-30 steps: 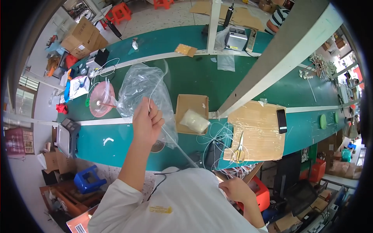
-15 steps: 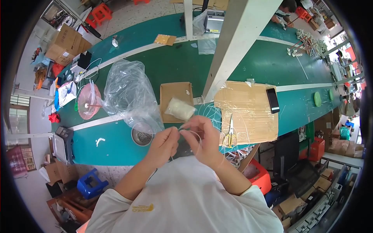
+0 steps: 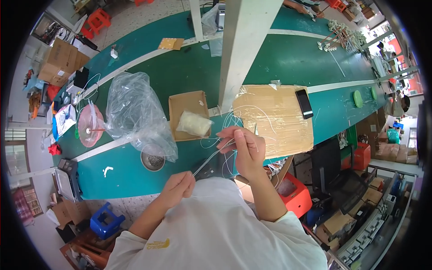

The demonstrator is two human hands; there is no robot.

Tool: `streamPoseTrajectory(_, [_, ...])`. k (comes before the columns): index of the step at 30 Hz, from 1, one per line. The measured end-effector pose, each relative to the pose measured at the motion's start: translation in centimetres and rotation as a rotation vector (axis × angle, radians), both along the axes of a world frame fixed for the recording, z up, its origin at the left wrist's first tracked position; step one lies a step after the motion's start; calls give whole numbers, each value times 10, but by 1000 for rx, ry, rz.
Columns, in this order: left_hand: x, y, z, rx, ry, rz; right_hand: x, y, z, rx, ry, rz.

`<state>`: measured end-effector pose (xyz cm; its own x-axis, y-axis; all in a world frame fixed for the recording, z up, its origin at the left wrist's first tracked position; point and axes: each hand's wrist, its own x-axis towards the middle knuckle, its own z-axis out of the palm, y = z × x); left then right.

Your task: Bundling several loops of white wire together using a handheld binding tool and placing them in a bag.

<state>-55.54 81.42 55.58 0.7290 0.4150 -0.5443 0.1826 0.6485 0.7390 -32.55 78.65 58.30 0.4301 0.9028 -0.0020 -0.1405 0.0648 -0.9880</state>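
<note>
A thin white wire strand (image 3: pixel 211 157) ran taut between the two hands, above the near edge of the long green counter (image 3: pixel 288 58). The left hand (image 3: pixel 178 186), at 7 o'clock from the right hand (image 3: pixel 241 146), had its fingers pinched together on the strand's lower end; the right hand's fingers were closed on the upper end, with loose white loops (image 3: pixel 234 119) trailing away at 12 o'clock over the flat brown cardboard sheet (image 3: pixel 279 121). Judged: the strand was very light and limp, holding a line only under tension; it looked smooth and likely to slip through a loose pinch, so a firm fingertip grip close to each end seemed best, with the slack kept clear of the loops to avoid tangling. It would probably kink if bent sharply. Nearby things: a small open brown cardboard box (image 3: pixel 186 105) holding a clear packet of pale material (image 3: pixel 195 123) at 10 o'clock from the right hand; a crumpled clear plastic bag (image 3: pixel 135 108) at 9 o'clock; a small round metal bowl (image 3: pixel 153 160) under the bag's edge; a black phone (image 3: pixel 304 103) on the sheet at 2 o'clock.
</note>
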Motion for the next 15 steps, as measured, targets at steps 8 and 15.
streamPoseTrajectory(8, [-7,8,-19,261,87,-320,-10,-7,4,18,265,122])
streamPoseTrajectory(15, [41,10,34,382,10,-26,-36,-8,5,45,-172,173])
